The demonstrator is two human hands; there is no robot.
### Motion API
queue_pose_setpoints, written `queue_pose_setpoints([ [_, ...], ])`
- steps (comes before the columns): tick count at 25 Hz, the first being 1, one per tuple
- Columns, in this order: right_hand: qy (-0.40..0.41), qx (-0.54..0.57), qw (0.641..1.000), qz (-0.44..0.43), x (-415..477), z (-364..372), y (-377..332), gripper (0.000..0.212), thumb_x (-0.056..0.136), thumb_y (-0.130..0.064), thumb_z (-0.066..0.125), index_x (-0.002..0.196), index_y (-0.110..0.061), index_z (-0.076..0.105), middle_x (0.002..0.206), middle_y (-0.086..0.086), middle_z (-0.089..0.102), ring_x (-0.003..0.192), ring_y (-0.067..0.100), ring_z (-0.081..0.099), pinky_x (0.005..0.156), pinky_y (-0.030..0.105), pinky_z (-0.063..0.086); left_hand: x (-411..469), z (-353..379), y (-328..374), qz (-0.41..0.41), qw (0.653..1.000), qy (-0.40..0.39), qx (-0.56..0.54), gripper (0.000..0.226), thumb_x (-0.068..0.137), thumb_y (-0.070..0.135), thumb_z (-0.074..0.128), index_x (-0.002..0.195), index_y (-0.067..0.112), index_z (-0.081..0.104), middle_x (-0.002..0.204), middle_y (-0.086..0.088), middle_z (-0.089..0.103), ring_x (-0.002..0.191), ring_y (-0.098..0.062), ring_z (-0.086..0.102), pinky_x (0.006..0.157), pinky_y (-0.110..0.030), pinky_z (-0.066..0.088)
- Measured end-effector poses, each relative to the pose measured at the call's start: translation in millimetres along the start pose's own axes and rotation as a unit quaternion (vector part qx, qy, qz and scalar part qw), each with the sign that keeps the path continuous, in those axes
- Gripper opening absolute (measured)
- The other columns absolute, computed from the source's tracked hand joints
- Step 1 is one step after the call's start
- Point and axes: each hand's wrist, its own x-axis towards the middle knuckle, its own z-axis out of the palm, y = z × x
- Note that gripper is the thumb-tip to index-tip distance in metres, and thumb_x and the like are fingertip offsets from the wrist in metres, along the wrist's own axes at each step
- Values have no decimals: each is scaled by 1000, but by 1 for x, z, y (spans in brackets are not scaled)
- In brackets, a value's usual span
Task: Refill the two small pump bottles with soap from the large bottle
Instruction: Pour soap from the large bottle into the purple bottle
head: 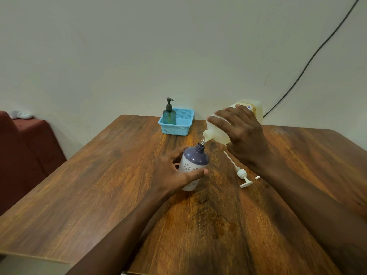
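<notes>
Soap (203, 141) runs in a thin clear thread from the spout of the large bottle (219, 130) into the open neck of the purple-and-white bottle (193, 164), which stands near the middle of the desk (99, 185), tilted a little toward the pour; the right hand (241, 129) wraps the large bottle around its body, the grip closed over the top with fingers spread toward the shoulder; the left hand (172, 171) has its grip closed around the lower white part of the small bottle, thumb in front, fingers behind.

The large bottle looks like pale, translucent plastic, bulky and probably weighty while it holds liquid, so a hold round the widest part of the body seems the sound one; its wall likely gives under a squeeze, and any soap on the outside would make it slippery. The small bottle appears light and stiff, easy to tip, so bracing it low makes sense.

By count: one large bottle; two small pump bottles, the purple-and-white one being filled and a teal bottle (169, 116) with its pump on, standing in a blue basket (183, 127) at the far edge; one loose white pump (242, 173) lying on the desk just right of the pour; one small white piece (257, 177) beside it, too small to identify; two hands.
</notes>
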Motion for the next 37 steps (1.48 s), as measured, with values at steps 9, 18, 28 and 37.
queue_pose_setpoints([
  [9,5,-3,1000,-8,2,0,0,73,69,-4,88,137,-11,62,134,19,65,122,41,62,112,58,39,0,-1,-4,-6,1000,-2,14,84,66,63,90,137,26,66,125,14,73,111,0,68,88,-30,61],
  [18,5,-4,1000,-17,4,-3,1,73,69,-1,87,137,-12,62,134,18,65,123,39,61,114,56,37,-1,-2,1,-2,1000,-1,7,80,66,59,92,135,27,68,121,15,75,110,3,69,90,-28,60],
  [28,-3,-11,1000,-17,4,-1,3,75,69,-2,88,138,-13,61,136,17,64,125,38,60,116,55,34,-2,-1,-1,-10,1000,-9,-1,80,66,63,91,135,30,67,122,18,74,111,3,68,91,-33,61],
  [37,-9,-17,999,-27,5,-1,2,72,70,1,84,138,-12,62,136,18,64,125,39,60,117,55,33,-3,-1,3,2,1000,-8,0,75,64,65,90,130,41,64,117,21,74,108,4,68,89,-29,60],
])
